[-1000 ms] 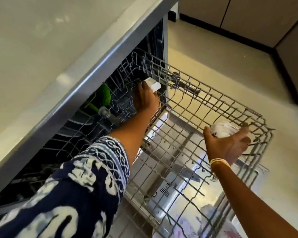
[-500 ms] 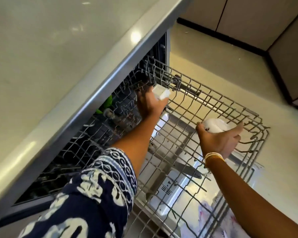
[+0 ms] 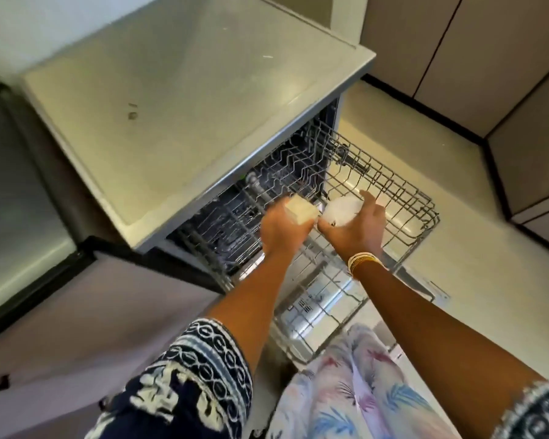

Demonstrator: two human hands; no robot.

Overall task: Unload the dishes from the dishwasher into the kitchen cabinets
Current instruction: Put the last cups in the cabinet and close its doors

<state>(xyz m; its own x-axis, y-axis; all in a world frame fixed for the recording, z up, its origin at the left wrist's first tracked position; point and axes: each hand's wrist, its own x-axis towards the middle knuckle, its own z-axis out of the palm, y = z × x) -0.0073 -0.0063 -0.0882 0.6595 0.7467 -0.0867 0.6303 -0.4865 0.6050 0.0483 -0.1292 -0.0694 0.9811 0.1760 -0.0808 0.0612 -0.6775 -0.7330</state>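
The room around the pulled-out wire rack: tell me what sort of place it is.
Most likely a home kitchen. An open dishwasher sits under a countertop with its wire rack pulled out, cabinet doors line the far wall, and the hands hold small white dishes.

Pale countertop [image 3: 184,99], cream floor [image 3: 457,191], beige cabinets [image 3: 457,52]

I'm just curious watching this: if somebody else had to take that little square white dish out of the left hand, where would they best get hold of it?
Probably by the flat side faces of the square white dish that stick out past the left hand, pinching two opposite walls and coming from above. The straight sides suit a pinch, and the fingers cover the part below. The right hand, with its round white dish, crowds the right side.
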